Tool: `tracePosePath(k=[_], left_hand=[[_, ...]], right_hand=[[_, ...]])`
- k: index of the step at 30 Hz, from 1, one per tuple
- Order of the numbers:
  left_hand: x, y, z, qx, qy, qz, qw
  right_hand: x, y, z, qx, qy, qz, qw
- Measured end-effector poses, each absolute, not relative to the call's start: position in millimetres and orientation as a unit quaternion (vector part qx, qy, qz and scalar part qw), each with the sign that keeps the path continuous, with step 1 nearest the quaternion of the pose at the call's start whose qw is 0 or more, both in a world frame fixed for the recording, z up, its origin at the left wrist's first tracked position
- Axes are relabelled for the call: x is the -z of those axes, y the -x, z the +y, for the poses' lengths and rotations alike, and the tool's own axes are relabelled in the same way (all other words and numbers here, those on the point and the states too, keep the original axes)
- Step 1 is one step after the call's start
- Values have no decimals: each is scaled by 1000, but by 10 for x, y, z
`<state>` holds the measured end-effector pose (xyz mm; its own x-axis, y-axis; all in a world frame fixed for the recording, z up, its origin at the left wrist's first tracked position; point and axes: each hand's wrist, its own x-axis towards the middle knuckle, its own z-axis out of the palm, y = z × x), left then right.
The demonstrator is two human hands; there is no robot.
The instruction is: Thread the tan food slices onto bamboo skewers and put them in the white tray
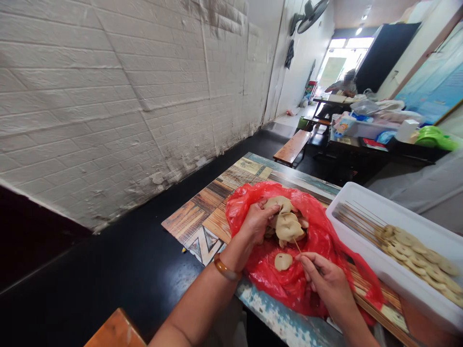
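My left hand (pixel 256 222) is closed on pale beige, round, flat food slices (pixel 288 226), the thumb pressing on top. In my right hand (pixel 323 275), thumb and fingers pinch a thin bamboo skewer (pixel 296 245). The skewer's upper end meets the lower edge of the held slices; whether it has pierced them I cannot tell. Beneath both hands a red plastic bag (pixel 267 289) lies spread open with more slices inside. One loose slice (pixel 283 261) rests on the bag between my hands.
Right of the bag stands a white plastic tub (pixel 334 217) holding skewered slices (pixel 419 250). Bare skewers (pixel 383 313) lie on the patchwork-pattern table (pixel 202 207). Beyond are a wooden bench (pixel 292 146), a cluttered table and a seated person (pixel 342 86). A brick-pattern wall rises left.
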<state>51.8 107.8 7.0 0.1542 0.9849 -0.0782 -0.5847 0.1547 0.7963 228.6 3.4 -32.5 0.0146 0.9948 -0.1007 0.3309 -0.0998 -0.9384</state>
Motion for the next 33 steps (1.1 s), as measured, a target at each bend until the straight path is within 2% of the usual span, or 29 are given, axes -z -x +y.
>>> tracePosePath(k=[9, 17, 28, 33], left_hand=[[-127, -501, 1051, -564, -358, 344, 660], [-118, -496, 1073, -568, -411, 402, 589], [-171, -582, 981, -522, -340, 248, 742], [-157, -679, 941, -536, -312, 237, 747]], right_hand=[[326, -2296, 27, -402, 601, -581, 374], [259, -2316, 20, -368, 611, -596, 369], [264, -2214, 28, -407, 595, -535, 441], [227, -2118, 44, -380, 600, -538, 455]])
